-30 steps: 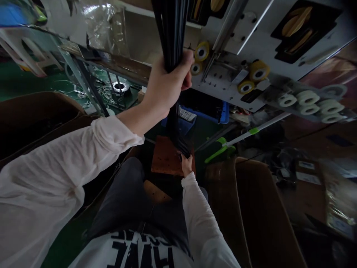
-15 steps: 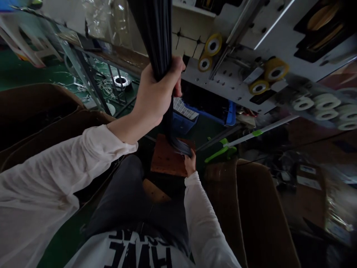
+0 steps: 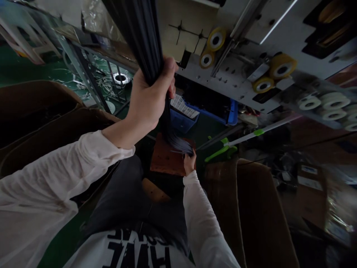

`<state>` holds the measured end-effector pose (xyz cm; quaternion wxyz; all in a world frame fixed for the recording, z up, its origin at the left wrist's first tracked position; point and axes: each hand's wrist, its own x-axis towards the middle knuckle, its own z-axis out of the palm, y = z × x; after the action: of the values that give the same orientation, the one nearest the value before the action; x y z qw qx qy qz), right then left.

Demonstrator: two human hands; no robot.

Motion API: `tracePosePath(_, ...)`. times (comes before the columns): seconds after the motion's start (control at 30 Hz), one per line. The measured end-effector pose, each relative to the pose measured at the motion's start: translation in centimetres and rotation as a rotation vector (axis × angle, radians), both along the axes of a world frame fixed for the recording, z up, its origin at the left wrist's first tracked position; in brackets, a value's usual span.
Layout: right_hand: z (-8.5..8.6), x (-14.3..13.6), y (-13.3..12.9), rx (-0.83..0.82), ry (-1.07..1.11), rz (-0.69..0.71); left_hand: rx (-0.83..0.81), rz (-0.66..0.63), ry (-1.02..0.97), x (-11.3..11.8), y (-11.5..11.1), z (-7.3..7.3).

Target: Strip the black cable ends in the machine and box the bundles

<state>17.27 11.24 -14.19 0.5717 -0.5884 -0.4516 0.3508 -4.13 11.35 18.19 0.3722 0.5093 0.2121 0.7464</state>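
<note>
A thick bundle of black strands (image 3: 143, 41) runs from the top of the view down to a reddish-brown block (image 3: 164, 160). My left hand (image 3: 152, 93) is wrapped round the upper part of the bundle. Lower down, over the block's right side, my right hand (image 3: 190, 160) grips the bent lower end, where the strands curve to the right. The fingers of that hand are partly hidden by the strands.
A machine plate with yellow rollers (image 3: 216, 39) stands ahead. Blue bins (image 3: 184, 121) lie below it. Open cardboard boxes flank me at left (image 3: 41, 100) and right (image 3: 259, 208). A green-and-white pole (image 3: 248, 137) slants at the right.
My left hand and the upper bundle have shifted slightly left in view. The lower strands spread wider near my right hand, which has barely moved.
</note>
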Motion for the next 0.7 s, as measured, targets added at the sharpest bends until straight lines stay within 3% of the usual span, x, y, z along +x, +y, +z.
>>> tracePosePath(0.13,-0.2,0.4,0.2,0.015,-0.033,-0.021,0.016,0.016,0.008,-0.9,-0.3,0.2)
tracePosePath(0.3,-0.3,0.4,0.0,0.023,-0.083,0.000,-0.096,0.058,0.008,-1.1,-0.4,-0.5)
tracePosePath(0.7,1.1,0.5,-0.4,-0.034,-0.115,0.031,-0.088,0.081,-0.068,-1.1,-0.1,-1.7)
